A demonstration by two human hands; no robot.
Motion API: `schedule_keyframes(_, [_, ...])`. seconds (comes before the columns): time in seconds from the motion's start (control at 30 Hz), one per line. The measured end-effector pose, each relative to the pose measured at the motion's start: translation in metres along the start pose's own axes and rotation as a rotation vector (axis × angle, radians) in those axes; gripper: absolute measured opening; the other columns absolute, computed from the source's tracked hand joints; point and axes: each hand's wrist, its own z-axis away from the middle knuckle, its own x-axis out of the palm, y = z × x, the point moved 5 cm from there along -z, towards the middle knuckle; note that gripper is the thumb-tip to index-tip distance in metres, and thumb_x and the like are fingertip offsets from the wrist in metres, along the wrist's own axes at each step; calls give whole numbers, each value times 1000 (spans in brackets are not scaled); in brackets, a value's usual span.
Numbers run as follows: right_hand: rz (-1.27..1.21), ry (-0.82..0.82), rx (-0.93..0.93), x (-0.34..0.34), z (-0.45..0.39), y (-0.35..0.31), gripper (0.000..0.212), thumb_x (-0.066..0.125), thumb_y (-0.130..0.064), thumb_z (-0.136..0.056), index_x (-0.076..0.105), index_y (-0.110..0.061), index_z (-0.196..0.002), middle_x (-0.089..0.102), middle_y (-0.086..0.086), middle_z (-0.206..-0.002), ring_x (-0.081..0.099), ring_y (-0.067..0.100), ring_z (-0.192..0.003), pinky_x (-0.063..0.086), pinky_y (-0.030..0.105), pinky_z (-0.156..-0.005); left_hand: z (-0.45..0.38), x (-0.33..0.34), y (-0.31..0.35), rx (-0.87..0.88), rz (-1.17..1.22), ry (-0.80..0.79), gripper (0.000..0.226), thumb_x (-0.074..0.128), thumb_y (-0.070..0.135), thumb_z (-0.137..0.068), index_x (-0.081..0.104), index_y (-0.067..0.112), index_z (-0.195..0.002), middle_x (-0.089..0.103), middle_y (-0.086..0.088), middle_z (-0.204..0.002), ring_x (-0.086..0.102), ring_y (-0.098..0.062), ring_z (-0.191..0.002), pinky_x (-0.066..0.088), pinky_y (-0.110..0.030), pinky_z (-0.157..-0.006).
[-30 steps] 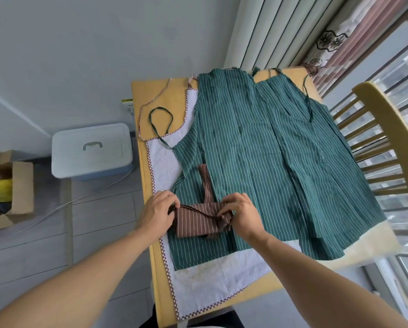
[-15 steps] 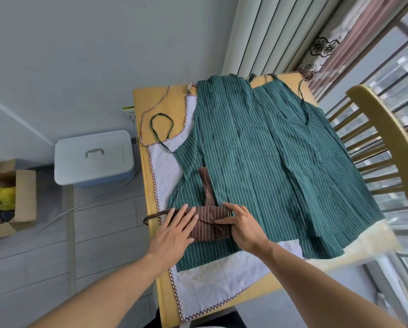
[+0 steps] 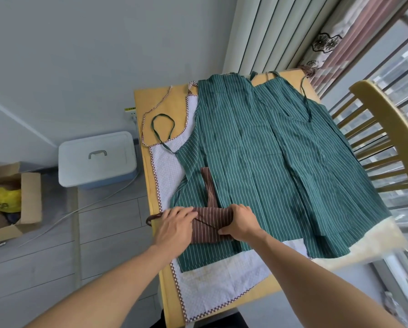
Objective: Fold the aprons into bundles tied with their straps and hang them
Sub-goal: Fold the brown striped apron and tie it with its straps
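Head view shows us a brown striped apron bundle [image 3: 210, 223] near the table's [image 3: 148, 174] left edge, lying on spread green striped aprons [image 3: 269, 162]. Our left hand [image 3: 174, 229] presses flat on it, fingers spread; our right hand [image 3: 240, 221] grips its right end.

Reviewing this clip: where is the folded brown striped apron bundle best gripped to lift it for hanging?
Probably by the brown strap loop poking out at the bundle's left end, coming from the table's left edge. The brown striped apron bundle lies flat under the left hand and right hand; only the loop sticks free.
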Motion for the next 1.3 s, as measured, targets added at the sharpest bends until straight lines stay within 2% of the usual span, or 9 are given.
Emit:
schedule_keyframes(0.1, [51,33,-68,-5,9,-8,54,89,-44,-71,58,-27,-112,55,-5,-113,47,17,-110,45,33,-99,-24,-17,-7,-31,-59,-29,71,68,28,-93,35,25,-155,52,8,-142,44,-15,-133,25,-37,-118])
schedule_keyframes(0.27, [-330,-67,-183,-1,32,-14,43,84,-7,-76,49,-26,-91,66,-2,-96,68,18,-83,61,40,-67,-34,-26,-5,100,-63,-345,25,71,24,-86,56,30,-104,58,6,-107,48,-17,-106,39,-37,-96])
schedule_keyframes(0.33, [-527,-104,-230,-7,41,-19,42,81,0,-76,55,-23,-98,68,2,-105,71,18,-93,63,40,-74,-29,-25,-6,81,64,-475,25,74,25,-85,51,29,-95,62,5,-98,58,-17,-96,51,-37,-85])
schedule_keyframes(0.47, [-842,-192,-224,-36,45,-32,33,76,1,-83,68,-7,-114,73,9,-113,70,21,-106,58,36,-93,-25,-36,-9,-12,426,-627,34,80,20,-84,58,33,-107,71,8,-109,68,-10,-101,56,-40,-97])
schedule_keyframes(0.63, [-1158,-287,-205,-60,52,-50,42,70,-32,-92,66,-8,-126,72,11,-120,66,25,-110,50,38,-98,-14,-73,16,-99,964,-843,48,77,3,-87,61,15,-130,71,-1,-128,65,-20,-122,47,-35,-110])
schedule_keyframes(0.77, [-1102,-326,-215,-66,64,-71,45,66,-37,-91,63,-11,-128,73,5,-120,69,22,-111,52,31,-93,-7,-96,25,-100,1131,-818,44,68,-4,-91,59,9,-133,69,-8,-131,64,-25,-124,48,-36,-109])
schedule_keyframes(0.93, [-1046,-271,-216,-72,73,-75,40,72,-36,-91,66,-11,-122,75,10,-116,71,29,-108,55,47,-100,5,-102,25,-85,1153,-820,46,69,-2,-92,57,9,-135,69,-9,-132,64,-26,-125,45,-42,-114])
schedule_keyframes(1.13, [-928,-37,-225,-72,83,-66,36,77,-40,-88,71,-15,-113,77,3,-108,74,21,-101,58,47,-96,3,-107,36,-246,1358,-468,59,65,52,-88,59,14,-132,72,-7,-126,68,-23,-118,48,-46,-107])
schedule_keyframes(1.3, [-838,127,-285,-67,92,-71,38,80,-34,-87,66,-20,-119,77,-2,-106,74,11,-97,61,37,-89,11,-96,54,-299,1447,-432,53,48,56,-99,70,15,-125,75,-11,-119,70,-28,-114,48,-51,-109])
